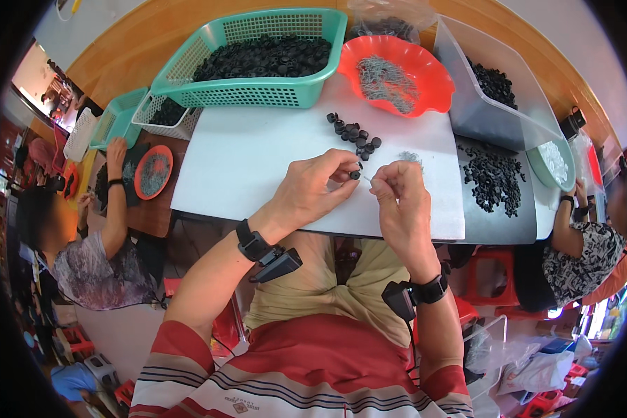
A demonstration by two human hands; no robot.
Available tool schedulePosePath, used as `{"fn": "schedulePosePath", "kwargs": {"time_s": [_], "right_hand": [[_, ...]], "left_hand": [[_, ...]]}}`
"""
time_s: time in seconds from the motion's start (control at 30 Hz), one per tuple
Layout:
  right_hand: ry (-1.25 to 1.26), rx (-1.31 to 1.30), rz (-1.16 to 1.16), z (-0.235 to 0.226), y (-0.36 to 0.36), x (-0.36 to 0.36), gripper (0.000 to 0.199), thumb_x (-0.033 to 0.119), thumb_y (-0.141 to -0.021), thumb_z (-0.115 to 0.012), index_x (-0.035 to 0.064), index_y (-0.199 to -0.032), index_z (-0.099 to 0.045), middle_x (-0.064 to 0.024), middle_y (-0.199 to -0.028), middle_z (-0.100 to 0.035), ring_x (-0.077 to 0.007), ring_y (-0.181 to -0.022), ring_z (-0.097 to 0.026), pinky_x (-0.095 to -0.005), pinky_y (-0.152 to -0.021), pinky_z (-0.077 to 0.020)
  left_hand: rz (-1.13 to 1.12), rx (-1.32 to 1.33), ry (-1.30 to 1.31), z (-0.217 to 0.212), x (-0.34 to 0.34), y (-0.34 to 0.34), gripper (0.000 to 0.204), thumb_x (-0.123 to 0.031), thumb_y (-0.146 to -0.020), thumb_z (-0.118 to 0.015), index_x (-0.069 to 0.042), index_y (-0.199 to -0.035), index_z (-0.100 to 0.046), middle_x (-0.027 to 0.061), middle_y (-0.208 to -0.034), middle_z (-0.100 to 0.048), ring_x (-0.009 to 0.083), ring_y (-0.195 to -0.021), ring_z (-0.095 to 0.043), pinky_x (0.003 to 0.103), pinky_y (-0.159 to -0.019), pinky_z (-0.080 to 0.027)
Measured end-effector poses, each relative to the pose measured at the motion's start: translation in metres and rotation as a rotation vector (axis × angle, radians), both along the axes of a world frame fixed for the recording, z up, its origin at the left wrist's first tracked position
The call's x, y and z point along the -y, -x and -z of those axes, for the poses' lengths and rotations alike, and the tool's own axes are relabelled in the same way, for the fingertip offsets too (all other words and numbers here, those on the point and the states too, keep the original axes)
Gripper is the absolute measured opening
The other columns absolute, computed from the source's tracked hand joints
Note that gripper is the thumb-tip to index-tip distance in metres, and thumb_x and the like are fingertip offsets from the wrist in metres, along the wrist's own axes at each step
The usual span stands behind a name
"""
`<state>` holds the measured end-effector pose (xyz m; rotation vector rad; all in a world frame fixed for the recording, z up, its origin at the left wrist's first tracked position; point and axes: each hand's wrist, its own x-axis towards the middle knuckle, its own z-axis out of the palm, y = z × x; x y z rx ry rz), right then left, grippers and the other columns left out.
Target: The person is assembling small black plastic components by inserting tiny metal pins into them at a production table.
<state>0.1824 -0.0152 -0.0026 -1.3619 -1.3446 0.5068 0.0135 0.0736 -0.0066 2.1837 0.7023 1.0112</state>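
Note:
My left hand [317, 187] pinches a small black round cap [355, 175] between thumb and fingertips above the white board [244, 160]. My right hand [400, 198] is right beside it, fingers closed on a thin metal spring [368, 180] whose tip points at the cap. A loose group of several black caps [355, 134] lies on the board just beyond my hands. A small heap of thin metal springs [411, 157] lies on the board above my right hand. Both wrists wear black bands with small devices.
A teal basket [258, 90] full of black caps stands at the back. An orange bowl [425, 76] holds metal springs. A clear bin [481, 111] and a grey tray [494, 223] hold more caps. Other people work at the left [97, 265] and right [578, 251].

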Motion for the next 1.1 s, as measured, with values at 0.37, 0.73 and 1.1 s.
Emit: {"fn": "schedulePosePath", "kwargs": {"time_s": [0.37,0.73,1.1], "right_hand": [[0.063,0.074,0.014,0.0,0.009,-0.004,0.014,-0.002,-0.095,-0.064,-0.0007,-0.103,-0.052,-0.0181,-0.086,-0.064,-0.0304,-0.076,-0.066,-0.0388,-0.071,-0.0532],[0.07,0.188,0.003,-0.002,0.009,-0.009,0.013,0.001,-0.095,-0.066,-0.0005,-0.102,-0.055,-0.0206,-0.086,-0.064,-0.0323,-0.074,-0.064,-0.0399,-0.072,-0.0527],[-0.064,-0.278,-0.052,0.007,-0.001,0.001,0.019,-0.002,-0.09,-0.073,0.0002,-0.107,-0.067,-0.0067,-0.094,-0.065,-0.0119,-0.075,-0.063,-0.0267,-0.069,-0.0525]], "left_hand": [[0.02,0.005,-0.089,0.006,-0.001,0.0,0.038,-0.004,-0.083,-0.08,-0.003,-0.117,-0.062,0.0112,-0.102,-0.075,0.0214,-0.086,-0.077,0.031,-0.077,-0.063],[0.032,-0.035,-0.29,0.006,0.0,-0.002,0.034,-0.001,-0.081,-0.079,-0.004,-0.111,-0.063,0.0113,-0.098,-0.074,0.0236,-0.086,-0.076,0.031,-0.072,-0.062],[0.122,0.245,0.608,-0.007,0.002,0.004,0.02,0.002,-0.092,-0.071,0.001,-0.112,-0.073,0.0082,-0.105,-0.075,0.0134,-0.094,-0.071,0.029,-0.084,-0.061]]}}
